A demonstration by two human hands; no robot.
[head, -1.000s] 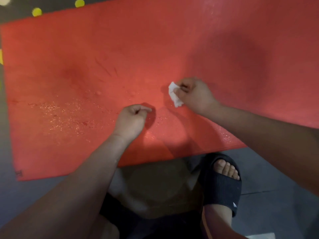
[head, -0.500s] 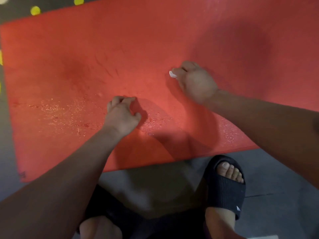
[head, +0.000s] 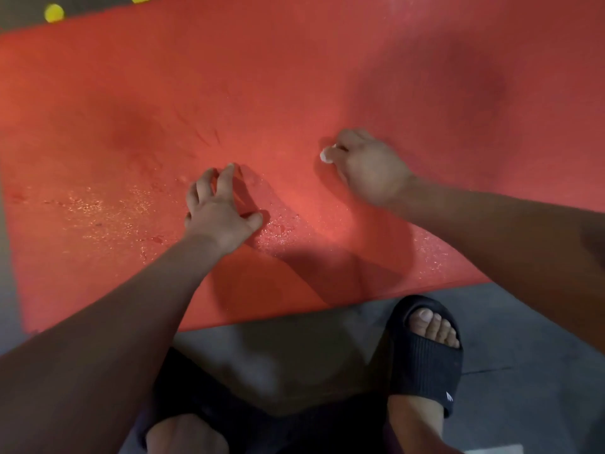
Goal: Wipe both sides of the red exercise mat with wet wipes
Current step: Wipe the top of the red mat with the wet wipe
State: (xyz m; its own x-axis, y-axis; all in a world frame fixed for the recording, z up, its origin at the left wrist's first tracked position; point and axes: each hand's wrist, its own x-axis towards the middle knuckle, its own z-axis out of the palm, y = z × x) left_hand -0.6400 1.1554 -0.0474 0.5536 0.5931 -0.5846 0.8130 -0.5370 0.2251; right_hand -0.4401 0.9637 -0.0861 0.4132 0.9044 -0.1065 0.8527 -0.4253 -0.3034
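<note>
Red mat lies flat on grey floor and fills most of the view. Right grip is curled round a small white wipe, pressed on the mat; only a bit of wipe shows. Left grip is near it, fingers spread and bent, tips on the mat. Wet patch to its left. Black sandal by the near edge. Yellow dot top left.
</note>
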